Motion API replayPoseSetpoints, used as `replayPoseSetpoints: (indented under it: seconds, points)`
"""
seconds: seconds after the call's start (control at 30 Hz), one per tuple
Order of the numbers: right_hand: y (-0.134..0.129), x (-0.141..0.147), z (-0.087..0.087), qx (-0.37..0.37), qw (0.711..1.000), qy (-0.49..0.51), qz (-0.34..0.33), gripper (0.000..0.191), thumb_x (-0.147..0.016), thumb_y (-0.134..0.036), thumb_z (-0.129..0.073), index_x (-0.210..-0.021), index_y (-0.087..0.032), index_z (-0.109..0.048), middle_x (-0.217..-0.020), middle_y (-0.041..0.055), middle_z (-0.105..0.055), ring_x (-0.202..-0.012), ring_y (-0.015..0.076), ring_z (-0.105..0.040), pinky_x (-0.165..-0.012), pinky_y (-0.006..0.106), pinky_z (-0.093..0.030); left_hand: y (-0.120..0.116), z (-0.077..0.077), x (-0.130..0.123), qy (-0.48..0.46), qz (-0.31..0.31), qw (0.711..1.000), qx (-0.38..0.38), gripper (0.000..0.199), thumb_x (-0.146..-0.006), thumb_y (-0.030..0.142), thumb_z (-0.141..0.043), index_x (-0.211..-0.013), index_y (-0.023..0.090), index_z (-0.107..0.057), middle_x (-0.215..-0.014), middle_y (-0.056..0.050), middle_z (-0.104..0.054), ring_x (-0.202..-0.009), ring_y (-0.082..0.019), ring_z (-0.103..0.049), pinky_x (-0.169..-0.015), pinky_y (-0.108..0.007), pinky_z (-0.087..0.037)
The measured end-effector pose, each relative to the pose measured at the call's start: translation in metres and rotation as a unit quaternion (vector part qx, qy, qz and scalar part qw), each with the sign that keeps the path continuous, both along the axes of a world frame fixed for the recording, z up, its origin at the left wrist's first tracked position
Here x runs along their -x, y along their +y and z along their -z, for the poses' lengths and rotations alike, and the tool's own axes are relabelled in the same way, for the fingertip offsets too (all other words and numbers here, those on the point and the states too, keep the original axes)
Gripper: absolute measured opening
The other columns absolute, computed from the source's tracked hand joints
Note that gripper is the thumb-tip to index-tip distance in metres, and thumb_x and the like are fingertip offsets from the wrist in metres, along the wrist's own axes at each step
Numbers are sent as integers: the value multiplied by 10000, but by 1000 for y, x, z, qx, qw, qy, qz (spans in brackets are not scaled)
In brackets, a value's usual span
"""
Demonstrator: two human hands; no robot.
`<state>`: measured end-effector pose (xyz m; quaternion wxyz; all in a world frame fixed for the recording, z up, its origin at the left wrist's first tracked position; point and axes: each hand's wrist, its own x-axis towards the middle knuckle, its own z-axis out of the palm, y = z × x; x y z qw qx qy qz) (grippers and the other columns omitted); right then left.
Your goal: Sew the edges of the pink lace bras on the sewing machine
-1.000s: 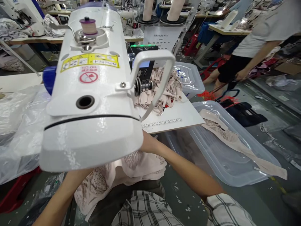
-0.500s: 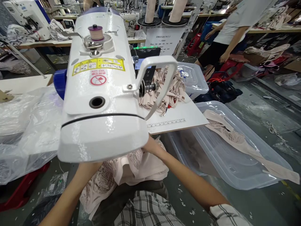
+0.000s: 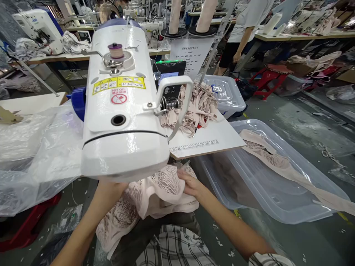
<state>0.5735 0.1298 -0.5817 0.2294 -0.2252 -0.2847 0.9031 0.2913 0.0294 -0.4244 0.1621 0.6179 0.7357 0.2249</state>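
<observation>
A pale pink lace bra (image 3: 168, 183) hangs in folds over my lap, below the head of a white sewing machine (image 3: 126, 155). My right hand (image 3: 190, 183) is closed on its right edge, fingers pressed against the lace cup. At the left edge of the same fabric is my left hand (image 3: 112, 190), closed on it, its fingertips partly hidden under the machine head. More lace cups (image 3: 118, 218) drape down over my left thigh. The needle area is out of sight behind the machine head.
Beige straps (image 3: 199, 107) lie heaped on the white table (image 3: 210, 138), beside a printed ruler. A clear plastic bin (image 3: 266, 177) stands to the right with a lace piece (image 3: 280, 162) across it. Plastic sheeting (image 3: 47, 147) covers the left side. Another person (image 3: 244, 26) stands behind.
My right hand has come out from behind the machine head, toward me and rightward, bringing the lace cup into view. The view has shifted slightly; the person behind has moved left.
</observation>
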Motion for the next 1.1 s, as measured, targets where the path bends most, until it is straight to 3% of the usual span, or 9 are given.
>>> replayPoseSetpoints:
  seconds: [0.13,0.23,0.33,0.43,0.53,0.6,0.73,0.93,1.1]
  points:
    - [-6,-13,-37,-19,999,-23,24,610,-684,-419,-847,-1202,-195,-615,-1090,88,-710,-934,221,-689,-858,343,-523,-37,-13,-9,9,44,992,117,276,-928,469,-497,-844,237,-619,-695,9,-639,-580,-164,-597,-512,-253,-448]
    - [-27,-4,-83,-133,984,-80,-87,501,-709,-404,-827,-1128,-200,-644,-1009,51,-711,-846,196,-678,-751,308,-514,-60,-16,-40,36,57,996,-65,249,-908,389,-562,-1112,246,-567,-1039,-54,-688,-913,-214,-676,-765,-315,-547]
    - [-53,13,-129,-386,890,-190,-151,222,-826,-266,-707,-1032,-205,-648,-917,9,-710,-826,180,-655,-706,270,-448,-67,-10,-73,-10,155,978,-136,684,-851,384,-658,-1429,187,-351,-1386,-165,-537,-1290,-283,-520,-1030,-393,-477]
    - [-70,22,-155,-535,803,-211,-155,205,-895,-224,-611,-1097,-215,-577,-860,-23,-695,-753,147,-621,-664,249,-385,-63,-5,-82,-82,172,980,-59,724,-801,412,-718,-1412,198,-394,-1254,-142,-625,-1112,-273,-618,-893,-361,-526]
    - [-72,22,-157,-580,772,-221,-135,35,-905,-213,-578,-938,-208,-589,-711,-54,-575,-611,101,-501,-572,240,-292,-57,-6,-70,-230,132,957,114,272,-871,418,-640,-1060,222,-619,-826,-11,-650,-679,-143,-583,-589,-234,-446]
    - [-68,22,-151,-570,782,-224,-115,97,-905,-207,-567,-812,-197,-590,-637,-60,-477,-569,88,-429,-547,237,-260,-54,-7,-61,-272,119,938,177,249,-914,414,-575,-798,195,-599,-641,32,-513,-561,-99,-448,-503,-209,-321]
    - [-54,30,-139,-499,835,-220,-76,220,-942,-333,-566,-787,-190,-631,-646,-42,-541,-585,94,-479,-552,217,-313,-49,-5,-52,-199,107,972,67,343,-938,399,-524,-673,183,-493,-656,17,-487,-622,-108,-457,-568,-220,-331]
    - [-29,47,-132,-571,742,-347,-39,410,-926,-431,-582,-611,-180,-509,-530,-43,-476,-507,98,-414,-521,258,-238,-30,11,-43,-103,-65,991,50,366,-909,477,-514,-681,198,-579,-567,13,-539,-557,-143,-522,-550,-244,-371]
    - [-10,55,-119,-536,781,-322,-20,448,-872,-526,-622,-584,-208,-491,-550,-17,-454,-558,143,-433,-543,274,-297,-8,18,-33,-76,-87,992,-40,277,-838,339,-520,-587,225,-504,-532,1,-521,-660,-199,-588,-694,-294,-500]
